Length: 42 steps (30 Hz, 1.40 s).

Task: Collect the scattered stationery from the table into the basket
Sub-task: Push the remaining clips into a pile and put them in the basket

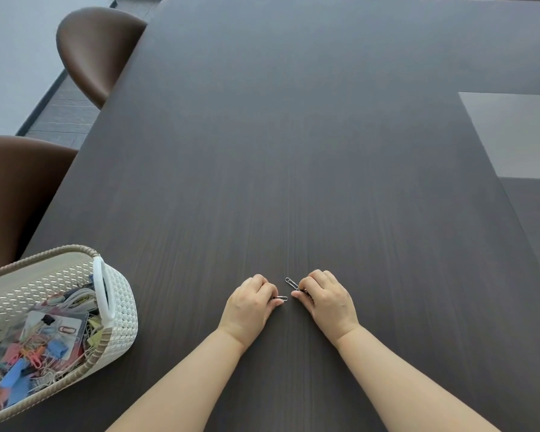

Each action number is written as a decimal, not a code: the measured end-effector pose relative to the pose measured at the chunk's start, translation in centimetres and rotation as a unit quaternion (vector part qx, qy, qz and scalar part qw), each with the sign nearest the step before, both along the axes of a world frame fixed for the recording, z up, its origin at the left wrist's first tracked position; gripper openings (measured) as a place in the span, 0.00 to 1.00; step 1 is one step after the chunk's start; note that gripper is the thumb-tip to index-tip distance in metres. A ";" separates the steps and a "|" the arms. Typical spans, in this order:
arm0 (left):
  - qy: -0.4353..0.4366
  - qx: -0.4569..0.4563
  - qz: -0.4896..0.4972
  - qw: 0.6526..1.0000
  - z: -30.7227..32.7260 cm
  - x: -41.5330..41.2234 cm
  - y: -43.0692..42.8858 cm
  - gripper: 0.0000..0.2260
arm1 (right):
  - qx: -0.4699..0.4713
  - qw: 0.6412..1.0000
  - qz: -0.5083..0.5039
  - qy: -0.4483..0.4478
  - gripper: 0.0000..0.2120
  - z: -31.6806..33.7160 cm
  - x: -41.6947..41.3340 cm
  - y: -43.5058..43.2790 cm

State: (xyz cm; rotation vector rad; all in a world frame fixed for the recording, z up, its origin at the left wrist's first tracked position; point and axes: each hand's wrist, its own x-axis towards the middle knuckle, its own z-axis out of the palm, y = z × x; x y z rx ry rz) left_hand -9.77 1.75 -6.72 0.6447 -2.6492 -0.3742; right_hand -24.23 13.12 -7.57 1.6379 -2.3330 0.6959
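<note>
Though nearly bare, dark table (293, 151).

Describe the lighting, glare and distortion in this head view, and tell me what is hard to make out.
Head view: soft, even light with a pale sheen on the far table; wide-angle bending curves the table edges and stretches the basket at the corner; the paper clips by the left hand and right hand are tiny and thin, and the basket's contents blur into a colourful jumble.
</note>
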 end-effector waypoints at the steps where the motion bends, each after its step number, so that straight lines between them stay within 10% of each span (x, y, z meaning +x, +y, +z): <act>1: 0.003 -0.009 0.000 1.000 0.0 0.0 0.1 0.13 | 0.004 1.000 -0.005 0.008 0.15 0.1 0.0 0.0; 23: 0.001 -0.093 0.016 0.996 -0.2 0.3 -0.1 0.19 | 0.041 0.997 -0.040 0.042 0.29 1.7 0.4 0.3; 30: -0.012 -0.119 0.028 0.992 0.7 0.2 0.0 0.27 | 0.041 0.918 -0.200 -0.341 0.20 4.4 0.7 1.1; 35: -0.038 -0.126 0.022 0.991 1.1 -0.1 -0.2 0.26 | 0.057 0.894 -0.222 -0.385 0.22 5.6 -0.8 1.1; 42: -0.029 -0.137 0.012 0.990 0.9 0.0 -0.1 0.30 | 0.016 0.757 -0.187 -0.626 0.19 5.3 -0.7 1.3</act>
